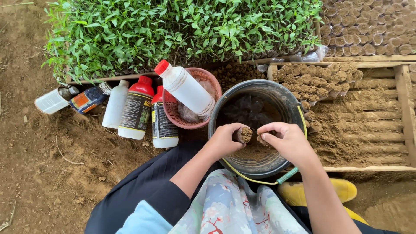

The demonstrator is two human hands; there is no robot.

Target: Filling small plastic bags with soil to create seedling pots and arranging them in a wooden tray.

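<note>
Filling soil tube (pixel 245 134) in left grip (pixel 225 141)

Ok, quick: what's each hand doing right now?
Left hand: closed around a small soil-filled tube pot.
Right hand: fingers pinched on brown soil, over the dark round bucket.

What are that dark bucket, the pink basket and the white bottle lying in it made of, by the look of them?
Bucket: probably plastic, dull grey-black, its rim scuffed and soil-smeared. Basket: moulded plastic, judging by its even open lattice and matte pink colour. Bottle: likely plastic too, smooth, slightly translucent white, with a red screw cap.
</note>
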